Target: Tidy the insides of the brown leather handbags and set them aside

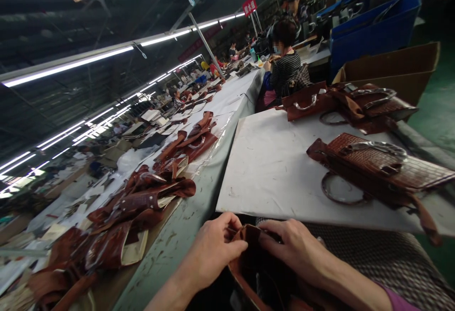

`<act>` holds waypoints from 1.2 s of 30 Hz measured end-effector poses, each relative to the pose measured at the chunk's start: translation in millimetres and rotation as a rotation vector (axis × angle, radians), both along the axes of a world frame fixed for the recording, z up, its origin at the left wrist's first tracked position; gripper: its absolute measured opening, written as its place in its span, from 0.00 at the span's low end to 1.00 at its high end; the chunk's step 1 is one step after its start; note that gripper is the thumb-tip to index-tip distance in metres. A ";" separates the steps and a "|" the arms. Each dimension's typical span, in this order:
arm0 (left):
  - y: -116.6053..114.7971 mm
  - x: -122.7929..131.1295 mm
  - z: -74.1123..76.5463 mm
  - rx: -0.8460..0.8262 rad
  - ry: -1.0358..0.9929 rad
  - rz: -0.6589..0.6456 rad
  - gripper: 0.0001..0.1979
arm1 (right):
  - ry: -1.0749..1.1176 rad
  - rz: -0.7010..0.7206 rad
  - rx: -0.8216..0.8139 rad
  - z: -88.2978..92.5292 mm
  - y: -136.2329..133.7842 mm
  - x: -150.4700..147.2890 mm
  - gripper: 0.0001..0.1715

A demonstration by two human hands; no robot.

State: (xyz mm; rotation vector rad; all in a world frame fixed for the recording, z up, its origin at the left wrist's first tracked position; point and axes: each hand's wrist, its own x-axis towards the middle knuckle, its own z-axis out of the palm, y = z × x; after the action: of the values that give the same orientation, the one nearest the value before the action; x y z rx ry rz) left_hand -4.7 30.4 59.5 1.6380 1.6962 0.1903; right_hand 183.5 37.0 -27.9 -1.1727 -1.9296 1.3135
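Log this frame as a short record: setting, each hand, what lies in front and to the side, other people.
setting: workshop, long tables under strip lights
left hand: pinching the top edge of a brown bag
right hand: gripping the same edge from the other side
in front: white board with a textured handbag, ring handles; more handbags at its far end
left side: pile of leather pieces on the long table
others: person in striped top, seated further along
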 end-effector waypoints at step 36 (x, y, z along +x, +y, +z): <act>59.3 -40.3 -34.2 -0.657 -0.443 -0.139 0.13 | 0.123 0.413 -0.240 -23.4 36.3 7.3 0.13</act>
State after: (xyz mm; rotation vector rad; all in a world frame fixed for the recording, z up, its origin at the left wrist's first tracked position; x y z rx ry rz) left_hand -45.0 89.8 25.3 1.1078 1.1344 -0.0691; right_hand 190.8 73.3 -51.3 -0.7938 -2.0337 1.8282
